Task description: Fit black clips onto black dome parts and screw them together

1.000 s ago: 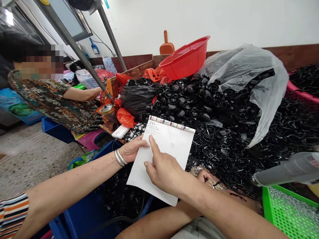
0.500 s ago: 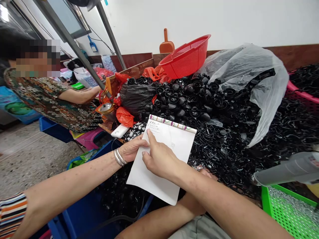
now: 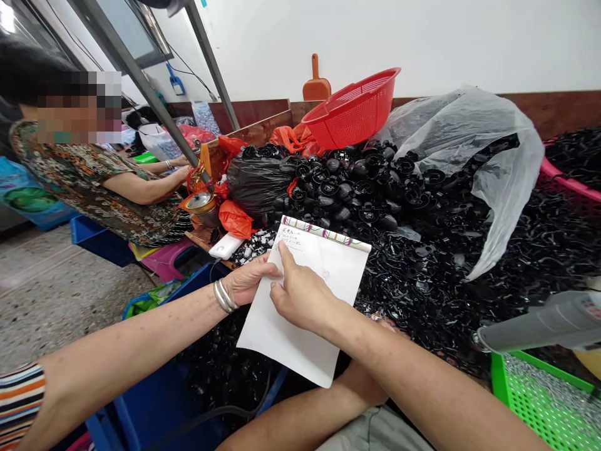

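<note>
A white notepad (image 3: pixel 300 300) with handwriting near its patterned top edge is held at its left side by another person's hand with silver bangles (image 3: pixel 244 282). My right hand (image 3: pixel 305 294) is over the pad, index finger stretched towards the written lines, thumb apart, other fingers curled, nothing held. Crossing beneath my right forearm, my left arm leads to my left hand (image 3: pixel 389 326), mostly hidden; a small part shows beside the small black parts (image 3: pixel 422 282), its fingers unclear.
Larger black parts (image 3: pixel 347 181) are heaped behind the pad, near a red basket (image 3: pixel 357 113) and clear plastic bag (image 3: pixel 502 138). A grey tool (image 3: pixel 530 322) and green tray (image 3: pixel 507 376) are at right. Blue bin (image 3: pixel 154 401) lies lower left; another person (image 3: pixel 94 181) sits upper left.
My pointing hand has shifted very slightly over the pad. The seated person's forearms have moved a little, and a bracelet now shows at the wrist.
</note>
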A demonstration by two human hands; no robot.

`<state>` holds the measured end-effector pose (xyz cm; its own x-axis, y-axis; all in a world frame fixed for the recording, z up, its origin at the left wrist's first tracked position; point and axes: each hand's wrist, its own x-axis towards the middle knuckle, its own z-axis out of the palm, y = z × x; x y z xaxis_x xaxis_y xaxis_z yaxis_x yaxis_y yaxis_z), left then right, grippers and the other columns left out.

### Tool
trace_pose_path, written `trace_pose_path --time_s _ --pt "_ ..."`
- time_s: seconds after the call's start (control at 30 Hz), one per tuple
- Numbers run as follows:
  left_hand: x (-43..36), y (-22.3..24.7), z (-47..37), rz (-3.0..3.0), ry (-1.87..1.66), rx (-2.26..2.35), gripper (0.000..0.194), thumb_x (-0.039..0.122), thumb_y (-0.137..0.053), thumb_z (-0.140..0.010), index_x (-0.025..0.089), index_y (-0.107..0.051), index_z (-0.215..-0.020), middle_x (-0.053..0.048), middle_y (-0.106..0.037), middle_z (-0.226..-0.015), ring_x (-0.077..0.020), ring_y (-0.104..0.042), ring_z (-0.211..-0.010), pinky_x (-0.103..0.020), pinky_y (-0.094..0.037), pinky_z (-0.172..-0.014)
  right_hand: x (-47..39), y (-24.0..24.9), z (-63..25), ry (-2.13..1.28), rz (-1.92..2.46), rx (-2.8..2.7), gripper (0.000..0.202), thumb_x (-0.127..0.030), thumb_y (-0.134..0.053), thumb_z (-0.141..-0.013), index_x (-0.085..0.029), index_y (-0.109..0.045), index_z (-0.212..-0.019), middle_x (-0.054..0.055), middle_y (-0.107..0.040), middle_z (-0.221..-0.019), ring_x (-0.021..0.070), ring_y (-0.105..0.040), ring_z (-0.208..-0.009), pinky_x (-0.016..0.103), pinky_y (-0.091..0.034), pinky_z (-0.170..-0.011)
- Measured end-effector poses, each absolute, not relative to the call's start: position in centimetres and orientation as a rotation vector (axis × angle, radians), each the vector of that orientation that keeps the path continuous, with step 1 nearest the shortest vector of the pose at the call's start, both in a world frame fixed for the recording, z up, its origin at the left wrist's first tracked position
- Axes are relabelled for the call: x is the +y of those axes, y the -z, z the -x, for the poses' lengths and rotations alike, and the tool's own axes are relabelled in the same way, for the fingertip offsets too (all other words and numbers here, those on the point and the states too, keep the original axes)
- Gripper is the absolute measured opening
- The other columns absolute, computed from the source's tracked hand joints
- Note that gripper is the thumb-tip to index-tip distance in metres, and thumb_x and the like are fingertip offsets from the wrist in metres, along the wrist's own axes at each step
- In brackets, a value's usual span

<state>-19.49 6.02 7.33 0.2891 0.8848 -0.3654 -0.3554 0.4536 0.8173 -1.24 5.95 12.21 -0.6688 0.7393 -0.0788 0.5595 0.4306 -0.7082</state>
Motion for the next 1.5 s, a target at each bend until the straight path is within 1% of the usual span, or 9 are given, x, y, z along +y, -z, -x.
trace_pose_path --time_s 0.47,0.7,0.87,1.1,1.2,1.3,1.37,1.43,1.5 --pt "6.1 -7.6 19.6 -0.687 -0.952 0.995 0.057 0.005 -0.064 -0.067 0.019 -0.059 -0.122 -0.008 -0.072 -0.097 -0.0238 -0.070 -0.084 -0.035 -0.051 -0.081 6.3 -12.5 1.8 -1.054 1.136 -2.425 0.082 -0.026 -0.043 -0.083 -0.008 -0.004 -0.152 0.020 -0.069 -0.106 0.0322 -0.068 -0.094 0.043 -0.051 -0.078" --pt "6.3 -8.4 19.5 -0.693 -0.918 0.961 0.050 0.006 -0.065 -0.065 0.026 -0.064 -0.112 -0.006 -0.073 -0.098 -0.0270 -0.066 -0.096 -0.039 -0.050 -0.088 6.4 -12.8 1.9 -1.032 1.138 -2.419 0.081 -0.028 -0.042 -0.084 -0.008 -0.003 -0.152 0.021 -0.069 -0.105 0.0325 -0.067 -0.093 0.043 -0.050 -0.077" --pt "6.3 -8.1 19.8 -0.691 -0.934 0.948 0.053 0.004 -0.065 -0.067 0.020 -0.062 -0.117 -0.007 -0.073 -0.099 -0.0269 -0.067 -0.097 -0.039 -0.049 -0.089 6.2 -12.7 1.9 -1.041 1.127 -2.448 0.082 -0.027 -0.043 -0.083 -0.008 -0.002 -0.152 0.020 -0.069 -0.106 0.0316 -0.067 -0.094 0.042 -0.050 -0.078" --pt "6.3 -7.8 20.0 -0.676 -0.970 0.951 0.053 0.001 -0.063 -0.071 0.020 -0.062 -0.121 -0.009 -0.073 -0.105 -0.0245 -0.069 -0.095 -0.035 -0.050 -0.089 5.6 -13.2 1.6 -1.062 1.129 -2.447 0.080 -0.025 -0.043 -0.085 -0.009 -0.002 -0.152 0.016 -0.070 -0.100 0.0288 -0.067 -0.090 0.039 -0.048 -0.076" --pt "6.3 -8.0 19.8 -0.690 -0.955 0.906 0.052 0.004 -0.064 -0.072 0.017 -0.062 -0.123 -0.011 -0.073 -0.105 -0.0260 -0.069 -0.095 -0.037 -0.050 -0.090 3.6 -13.1 0.3 -1.077 1.018 -2.444 0.072 -0.026 -0.041 -0.088 -0.014 -0.010 -0.152 0.011 -0.071 -0.090 0.0267 -0.067 -0.083 0.036 -0.047 -0.073" --pt "6.3 -8.1 19.7 -0.685 -0.918 0.902 0.056 0.002 -0.062 -0.070 0.015 -0.060 -0.125 -0.012 -0.073 -0.106 -0.0273 -0.069 -0.093 -0.040 -0.050 -0.090 1.7 -12.5 -1.6 -1.073 0.999 -2.445 0.051 -0.028 -0.040 -0.090 -0.026 -0.038 -0.141 0.007 -0.071 -0.087 0.0258 -0.067 -0.081 0.035 -0.045 -0.071" --pt "6.3 -8.3 19.7 -0.680 -0.913 0.903 0.059 0.002 -0.060 -0.070 0.015 -0.059 -0.127 -0.013 -0.073 -0.108 -0.0278 -0.069 -0.094 -0.041 -0.050 -0.089 1.3 -11.8 -2.6 -1.043 1.099 -2.453 0.041 -0.028 -0.040 -0.091 -0.028 -0.049 -0.131 0.006 -0.071 -0.087 0.0258 -0.067 -0.082 0.035 -0.045 -0.073" --pt "6.3 -8.4 19.6 -0.674 -0.906 0.886 0.059 0.003 -0.059 -0.071 0.016 -0.057 -0.129 -0.013 -0.072 -0.110 -0.0286 -0.069 -0.096 -0.043 -0.050 -0.089 1.6 -11.3 -3.3 -0.983 1.214 -2.479 0.043 -0.029 -0.040 -0.092 -0.025 -0.047 -0.134 0.008 -0.071 -0.088 0.0264 -0.068 -0.083 0.036 -0.046 -0.076" --pt "6.3 -8.5 19.6 -0.673 -0.896 0.866 0.058 0.003 -0.059 -0.072 0.017 -0.057 -0.129 -0.013 -0.071 -0.113 -0.0295 -0.069 -0.098 -0.044 -0.050 -0.090 2.1 -10.9 -3.6 -0.914 1.282 -2.529 0.053 -0.030 -0.038 -0.093 -0.020 -0.035 -0.144 0.012 -0.071 -0.090 0.0279 -0.068 -0.085 0.038 -0.046 -0.078"
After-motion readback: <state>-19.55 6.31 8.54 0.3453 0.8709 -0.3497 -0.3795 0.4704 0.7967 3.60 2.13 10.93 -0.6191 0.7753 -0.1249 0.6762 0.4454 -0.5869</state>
